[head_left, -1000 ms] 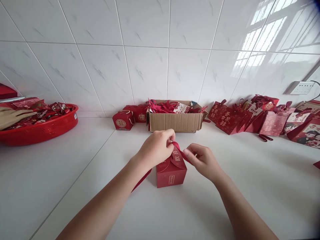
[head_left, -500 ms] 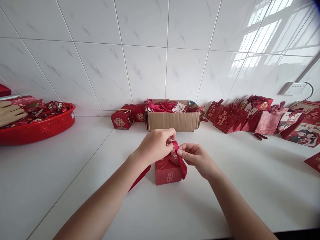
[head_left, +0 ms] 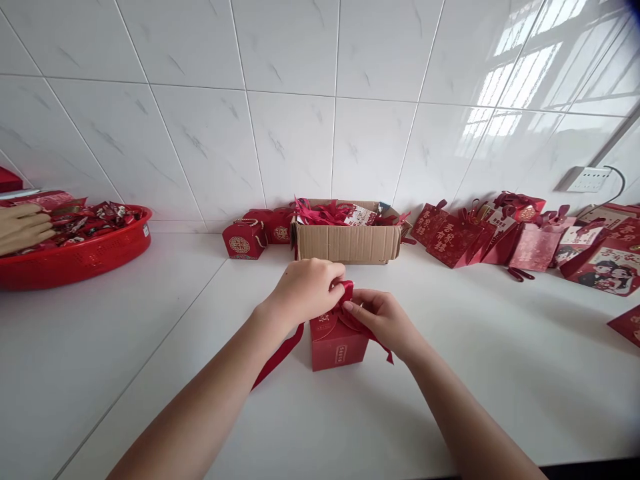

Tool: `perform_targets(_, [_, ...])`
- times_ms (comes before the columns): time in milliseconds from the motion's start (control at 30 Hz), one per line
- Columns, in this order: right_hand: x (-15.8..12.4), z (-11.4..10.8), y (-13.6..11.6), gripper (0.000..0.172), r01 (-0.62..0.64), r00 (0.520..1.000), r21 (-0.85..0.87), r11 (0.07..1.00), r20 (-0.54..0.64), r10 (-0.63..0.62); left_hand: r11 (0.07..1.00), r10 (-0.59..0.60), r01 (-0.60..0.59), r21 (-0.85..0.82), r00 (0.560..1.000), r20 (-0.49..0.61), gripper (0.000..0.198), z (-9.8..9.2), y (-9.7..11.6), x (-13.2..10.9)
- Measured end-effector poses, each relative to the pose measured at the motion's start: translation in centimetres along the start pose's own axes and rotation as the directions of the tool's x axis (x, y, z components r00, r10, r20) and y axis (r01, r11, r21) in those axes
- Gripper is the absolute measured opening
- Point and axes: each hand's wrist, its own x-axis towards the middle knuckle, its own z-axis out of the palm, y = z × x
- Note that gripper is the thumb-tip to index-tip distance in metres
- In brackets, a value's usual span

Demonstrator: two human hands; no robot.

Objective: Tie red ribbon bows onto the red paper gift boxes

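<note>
A red gift box (head_left: 338, 348) with pale printing stands upright on the white counter in front of me. Over its top, a dark red ribbon (head_left: 277, 358) is looped, with one tail trailing to the left and a shorter one hanging to the right. My left hand (head_left: 313, 288) is closed on the ribbon above the box; its fingertips are partly hidden. From the right, my right hand (head_left: 380, 317) pinches the ribbon between thumb and fingers, close against the box lid.
A cardboard box (head_left: 347, 244) of red ribbons and tags stands by the wall, beside small red boxes (head_left: 244, 240). At left, another person's hand (head_left: 23, 228) rests over wrapped sweets in a red basin (head_left: 95, 260). Several red gift bags (head_left: 455, 240) line the right.
My right hand has moved slightly left, drawing nearer the lid. The ribbon's right tail now sticks out lower and farther right. The other person's hand at the basin has shifted a little.
</note>
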Motion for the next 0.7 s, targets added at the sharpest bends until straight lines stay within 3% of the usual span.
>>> perform_targets(233, [0.2,1.3,0.2,0.027,-0.008,0.988,-0.077,0.997,-0.157,-0.004,0.998,-0.040,0.042,-0.049,0.998,0.041,0.006,-0.3,-0.5,0.0])
perform_targets(400, [0.1,1.4,0.4,0.026,-0.008,0.984,-0.078,0.997,-0.178,-0.006,0.986,-0.011,0.035,-0.165,0.989,0.149,0.010,-1.4,-1.4,-0.4])
perform_targets(500, [0.2,1.3,0.5,0.026,0.012,0.985,-0.078,0.997,-0.170,-0.025,0.963,0.023,0.035,-0.268,0.977,0.211,0.022,-2.0,-1.9,-0.7])
perform_targets(600, [0.2,1.4,0.4,0.026,0.008,0.983,-0.091,0.996,-0.183,-0.025,0.930,0.024,0.067,-0.360,0.970,0.244,0.032,-1.8,-1.9,-0.8])
perform_targets(700, [0.2,1.4,0.2,0.028,0.005,0.982,-0.113,0.994,-0.188,-0.027,0.893,0.023,0.102,-0.439,0.963,0.270,0.025,-1.0,-1.5,-0.4])
